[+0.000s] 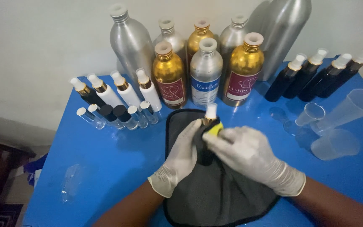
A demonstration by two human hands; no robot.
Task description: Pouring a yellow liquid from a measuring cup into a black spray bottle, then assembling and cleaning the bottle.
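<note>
My gloved left hand (180, 162) and right hand (248, 155) both close around one small dark spray bottle (209, 126) wrapped in a dark cloth (215, 193), at center; wiping looks midway. At 10 o'clock, four spray bottles (118, 90) and six small vials (118, 115). At 12, eight metal bottles (206, 71). At 2, four dark sprayers (316, 73) and clear cups (337, 122).

Bare blue table (118, 168) lying open at lower left. Metal bottles (206, 71) blocking upper centre, small vials (114, 113) crowding upper left, dark spray bottles (316, 75) & clear cups (337, 126) hemming in right side.
</note>
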